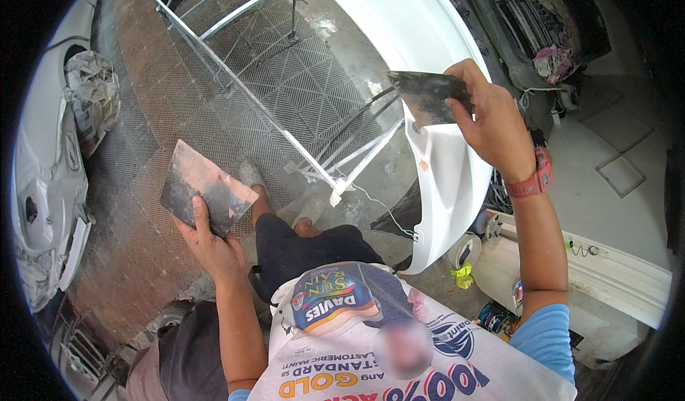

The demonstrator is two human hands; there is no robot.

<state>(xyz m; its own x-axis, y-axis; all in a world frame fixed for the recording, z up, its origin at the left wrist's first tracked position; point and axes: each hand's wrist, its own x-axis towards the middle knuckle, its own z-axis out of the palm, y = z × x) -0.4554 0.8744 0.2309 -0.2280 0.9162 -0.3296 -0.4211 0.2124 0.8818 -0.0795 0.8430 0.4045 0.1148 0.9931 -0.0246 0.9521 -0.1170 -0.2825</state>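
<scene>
At lower left, the left hand [214,247] keeps a closed grip on a flat square mixing board [205,187], smeared pinkish-grey. Centre frame, a metal stand [285,126] carries a glossy white bumper panel [442,165]. Upper right, the right hand [496,126] pinches a thin dark putty spreader [428,95] against the panel.

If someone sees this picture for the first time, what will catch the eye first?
The big white car panel at upper centre, where the right hand presses a dark spreader against it. Lower left, the left hand holds a flat board smeared with pinkish filler.
</scene>
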